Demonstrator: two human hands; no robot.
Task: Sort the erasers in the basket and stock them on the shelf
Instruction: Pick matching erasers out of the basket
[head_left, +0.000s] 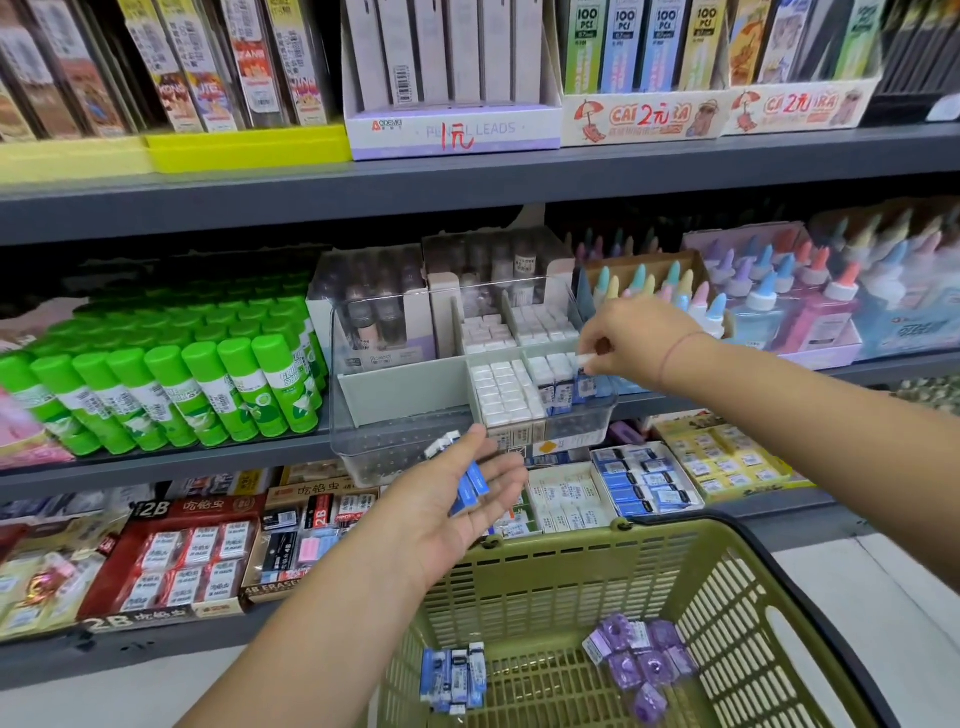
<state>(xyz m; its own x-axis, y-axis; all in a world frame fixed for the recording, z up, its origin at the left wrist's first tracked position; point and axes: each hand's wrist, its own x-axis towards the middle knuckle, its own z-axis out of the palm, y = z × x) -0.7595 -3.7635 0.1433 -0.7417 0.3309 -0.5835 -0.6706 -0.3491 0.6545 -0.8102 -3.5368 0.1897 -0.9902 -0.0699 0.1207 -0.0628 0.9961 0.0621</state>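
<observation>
My right hand (631, 335) pinches a blue-sleeved eraser (586, 364) by its white end, over the front right compartment of the clear divided bin (405, 452) on the middle shelf. That compartment holds a row of upright blue erasers (563, 389). My left hand (457, 512) lies palm up below the bin, with a few blue erasers (470, 486) resting on the straight fingers. In the green basket (727, 597) lie a cluster of blue erasers (454, 678) and a pile of purple erasers (641, 662).
White erasers (501, 392) fill the bin's other compartments. Green glue sticks (171, 384) stand left of the bin, glue bottles (779, 306) to its right. The lower shelf carries boxed 2B erasers (182, 556) and blue eraser boxes (647, 483).
</observation>
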